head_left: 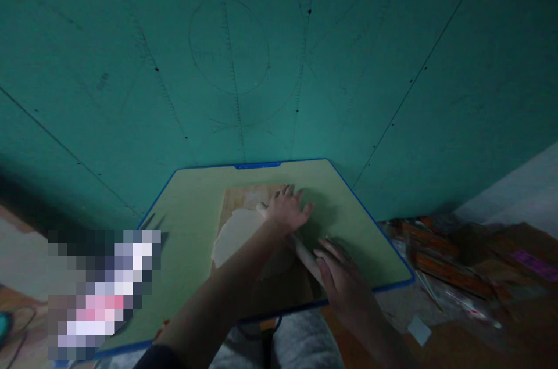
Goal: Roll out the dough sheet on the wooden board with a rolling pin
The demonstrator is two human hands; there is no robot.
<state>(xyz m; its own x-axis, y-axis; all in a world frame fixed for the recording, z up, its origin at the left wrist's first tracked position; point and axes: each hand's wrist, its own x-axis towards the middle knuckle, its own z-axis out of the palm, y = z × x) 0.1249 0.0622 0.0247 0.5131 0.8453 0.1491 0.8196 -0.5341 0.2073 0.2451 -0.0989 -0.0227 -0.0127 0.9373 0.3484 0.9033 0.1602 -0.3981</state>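
Observation:
A pale sheet of flattened dough (238, 235) lies on a wooden board (244, 197), which rests on a yellow-green mat with a blue rim (192, 200). A thin wooden rolling pin (303, 254) lies slantwise over the dough. My left hand (288, 209) presses flat on the far end of the pin, fingers stretched out. My right hand (342, 276) lies flat on the near end, fingers extended.
A teal cutting-mat-like wall (279, 55) with printed lines rises behind the mat. Orange packets and plastic wrappers (440, 258) litter the floor at right. A pixelated patch covers the lower left. Grey cloth (300, 340) lies under the mat's near edge.

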